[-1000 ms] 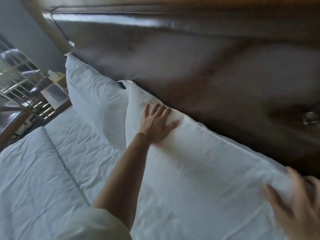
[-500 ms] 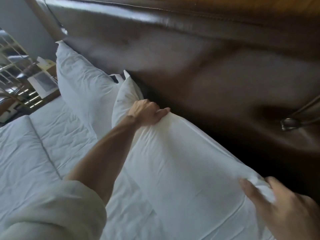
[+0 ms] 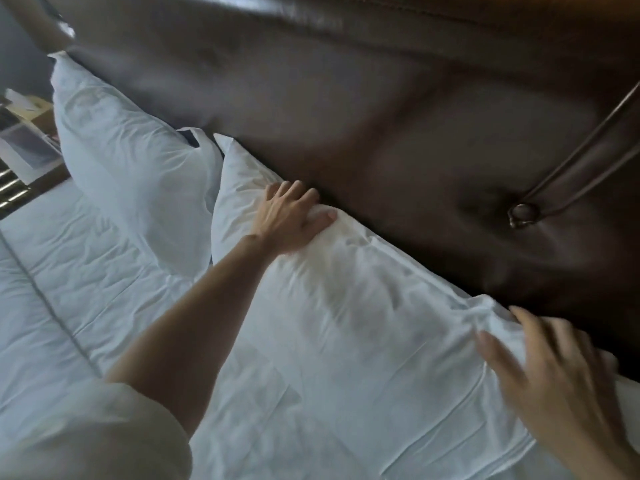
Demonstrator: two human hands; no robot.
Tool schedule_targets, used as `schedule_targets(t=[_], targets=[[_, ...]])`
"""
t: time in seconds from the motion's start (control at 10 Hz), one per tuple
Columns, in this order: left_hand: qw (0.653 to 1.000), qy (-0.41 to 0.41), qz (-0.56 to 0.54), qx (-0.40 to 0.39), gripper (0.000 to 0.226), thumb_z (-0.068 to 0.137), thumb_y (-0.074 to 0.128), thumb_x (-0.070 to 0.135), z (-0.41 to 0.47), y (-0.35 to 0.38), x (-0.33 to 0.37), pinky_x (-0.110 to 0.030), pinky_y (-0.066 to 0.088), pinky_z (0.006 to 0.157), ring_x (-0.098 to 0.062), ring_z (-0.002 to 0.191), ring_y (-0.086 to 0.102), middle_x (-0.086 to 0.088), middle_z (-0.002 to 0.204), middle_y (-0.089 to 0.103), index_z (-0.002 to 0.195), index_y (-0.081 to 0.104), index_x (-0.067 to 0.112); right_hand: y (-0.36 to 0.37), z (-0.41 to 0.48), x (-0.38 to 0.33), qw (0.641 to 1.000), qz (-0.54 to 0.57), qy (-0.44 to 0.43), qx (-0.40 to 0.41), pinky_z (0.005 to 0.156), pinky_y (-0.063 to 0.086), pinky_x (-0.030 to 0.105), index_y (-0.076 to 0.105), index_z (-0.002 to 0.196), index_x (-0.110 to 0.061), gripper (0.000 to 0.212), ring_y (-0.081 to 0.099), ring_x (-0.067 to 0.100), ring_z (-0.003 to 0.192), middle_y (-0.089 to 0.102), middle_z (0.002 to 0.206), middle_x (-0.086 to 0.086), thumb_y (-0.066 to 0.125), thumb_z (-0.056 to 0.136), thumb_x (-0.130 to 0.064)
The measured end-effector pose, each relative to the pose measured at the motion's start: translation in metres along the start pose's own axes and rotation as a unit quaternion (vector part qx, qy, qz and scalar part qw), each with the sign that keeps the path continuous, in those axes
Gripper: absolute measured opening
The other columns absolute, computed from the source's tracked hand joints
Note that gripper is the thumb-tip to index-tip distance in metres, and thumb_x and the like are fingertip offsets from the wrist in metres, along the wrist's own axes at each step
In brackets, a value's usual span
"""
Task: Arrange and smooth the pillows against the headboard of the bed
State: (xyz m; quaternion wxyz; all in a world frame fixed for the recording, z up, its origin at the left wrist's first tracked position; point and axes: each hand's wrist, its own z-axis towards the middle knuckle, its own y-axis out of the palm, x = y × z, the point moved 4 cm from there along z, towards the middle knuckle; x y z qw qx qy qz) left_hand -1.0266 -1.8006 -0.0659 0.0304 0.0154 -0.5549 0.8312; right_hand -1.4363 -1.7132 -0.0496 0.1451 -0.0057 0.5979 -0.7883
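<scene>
Left hand (image 3: pixel 291 216) has uncurled since earlier: fingers straight, pressing pillow (image 3: pixel 346 323) top edge against headboard (image 3: pixel 381 116). Right hand (image 3: pixel 554 368) on pillow corner, blurred; grip cannot be told

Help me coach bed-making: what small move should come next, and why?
Probably sweep the left hand along the near pillow toward the right hand. Both hands lie on its top edge against the headboard, and creases show between them, with fabric bunched at the right corner.

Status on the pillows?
Left hand flat on top edge of near pillow. Right hand at its corner, grip unclear. Pillow against headboard. Nothing blocking.
</scene>
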Motion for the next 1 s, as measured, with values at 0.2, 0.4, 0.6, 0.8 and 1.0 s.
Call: schedule_targets(t=[0.2,0.4,0.6,0.8,1.0], targets=[[0.997,0.076,-0.023,-0.013,0.053,0.104,0.029,0.062,-0.017,0.007,-0.011,-0.046,0.033,0.11,-0.02,0.12,0.057,0.006,0.117,0.068,0.12,0.065,0.026,0.02,0.024,-0.08,0.995,0.063,-0.075,-0.002,0.083,0.042,0.051,0.061,0.134,-0.007,0.067,0.064,0.04,0.105,0.063,0.123,0.015,0.045,0.094,-0.059],[0.979,-0.095,0.064,-0.172,0.079,0.088,0.005,0.082,-0.017,0.021,-0.089,-0.063,-0.003,0.12,-0.019,0.155,0.009,0.003,0.165,0.025,0.15,0.036,0.043,0.054,0.036,-0.12,0.995,0.024,-0.094,-0.026,0.089,0.041,0.054,0.056,0.14,-0.006,0.072,0.061,0.042,0.109,0.061,0.127,0.021,0.042,0.096,-0.061],[0.957,-0.205,0.053,-0.2,0.086,0.08,0.008,0.092,-0.015,0.024,-0.104,-0.068,0.003,0.117,-0.016,0.155,0.003,0.004,0.17,0.005,0.153,0.021,0.049,0.059,0.036,-0.12,0.993,0.02,-0.113,0.011,0.09,0.04,0.056,0.055,0.141,-0.004,0.071,0.06,0.046,0.103,0.06,0.124,0.026,0.046,0.096,-0.058],[0.962,-0.183,0.049,-0.195,0.075,0.096,0.012,0.074,-0.025,0.006,-0.053,-0.069,0.002,0.118,-0.025,0.156,-0.002,-0.002,0.17,0.002,0.159,0.018,0.033,0.047,0.024,-0.1,0.993,-0.013,-0.106,-0.051,0.1,0.038,0.059,0.05,0.147,-0.008,0.076,0.057,0.045,0.113,0.058,0.128,0.026,0.043,0.096,-0.063],[0.96,-0.202,-0.007,-0.193,0.079,0.095,0.013,0.075,-0.07,-0.041,0.013,-0.062,-0.005,0.121,-0.022,0.156,-0.009,0.001,0.17,-0.007,0.161,0.004,0.033,0.015,0.007,-0.073,0.987,-0.038,-0.125,-0.097,0.115,0.023,0.065,0.031,0.159,-0.017,0.087,0.036,0.044,0.143,0.037,0.156,0.028,0.029,0.092,-0.073]])
